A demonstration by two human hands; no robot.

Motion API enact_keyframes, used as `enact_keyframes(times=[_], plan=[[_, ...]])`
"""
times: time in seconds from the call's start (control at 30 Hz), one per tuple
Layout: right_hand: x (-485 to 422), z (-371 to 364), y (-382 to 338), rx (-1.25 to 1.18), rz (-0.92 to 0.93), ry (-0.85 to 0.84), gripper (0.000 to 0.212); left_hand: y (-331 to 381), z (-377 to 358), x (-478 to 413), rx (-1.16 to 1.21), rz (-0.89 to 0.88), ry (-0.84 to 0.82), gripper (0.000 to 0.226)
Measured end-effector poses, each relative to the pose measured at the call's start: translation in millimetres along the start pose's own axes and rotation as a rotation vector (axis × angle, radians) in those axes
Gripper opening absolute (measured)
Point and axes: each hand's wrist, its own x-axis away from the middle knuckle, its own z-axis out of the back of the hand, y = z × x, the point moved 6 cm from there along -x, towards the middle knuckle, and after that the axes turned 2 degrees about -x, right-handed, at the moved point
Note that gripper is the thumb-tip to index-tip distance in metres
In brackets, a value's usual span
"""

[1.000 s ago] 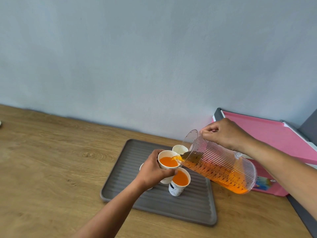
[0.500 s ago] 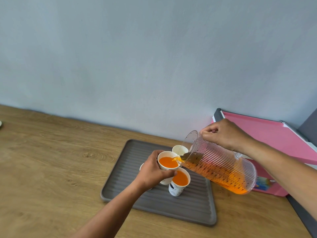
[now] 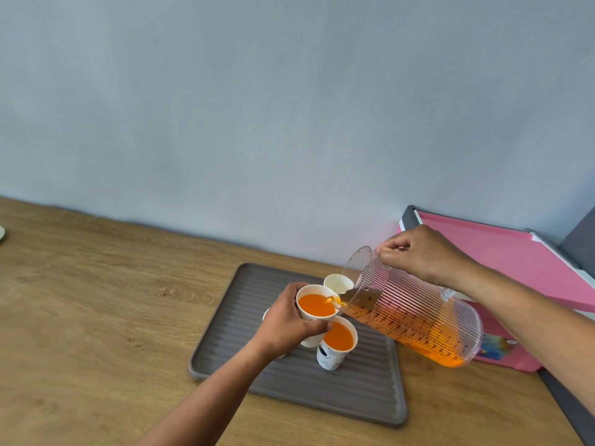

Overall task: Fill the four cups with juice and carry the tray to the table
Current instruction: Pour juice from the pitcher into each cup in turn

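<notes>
Head view: the grey ribbed tray point(image 3: 225, 342) lies unmoved on the wooden counter point(image 3: 96, 317). The clear ribbed pitcher point(image 3: 415, 320) is kept tilted, gripped near its rim by the curled right hand point(image 3: 425, 252). Juice is still being trickled into the paper cup point(image 3: 315, 305), which is gripped above the tray by the left hand point(image 3: 286, 323). A filled cup point(image 3: 338, 341) stands on the tray.

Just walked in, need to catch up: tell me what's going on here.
A person is pouring orange juice. The right hand tilts a ribbed clear pitcher; the left hand holds a paper cup over the grey tray, nearly full. A filled cup stands on the tray in front, an empty-looking cup behind, and a fourth cup is mostly hidden by that hand.
</notes>
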Motion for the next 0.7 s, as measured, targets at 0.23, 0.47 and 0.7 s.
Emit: enact_keyframes(times=[0.23, 0.47, 0.7], plan=[[-1.0, 0.3, -0.4, -0.005, 0.005, 0.000, 0.015, 0.2, 0.4, 0.8, -0.002, -0.005, 0.005, 0.079], [-0.4, -1.3, -0.5, 0.001, 0.003, -0.007, 0.018, -0.3, 0.1, 0.5, -0.006, -0.002, 0.005, 0.079], [-1.4, -0.9, 5.1, -0.030, 0.018, 0.003, 0.021, 0.3, 2.0, -2.2, -0.001, -0.005, 0.004, 0.079]])
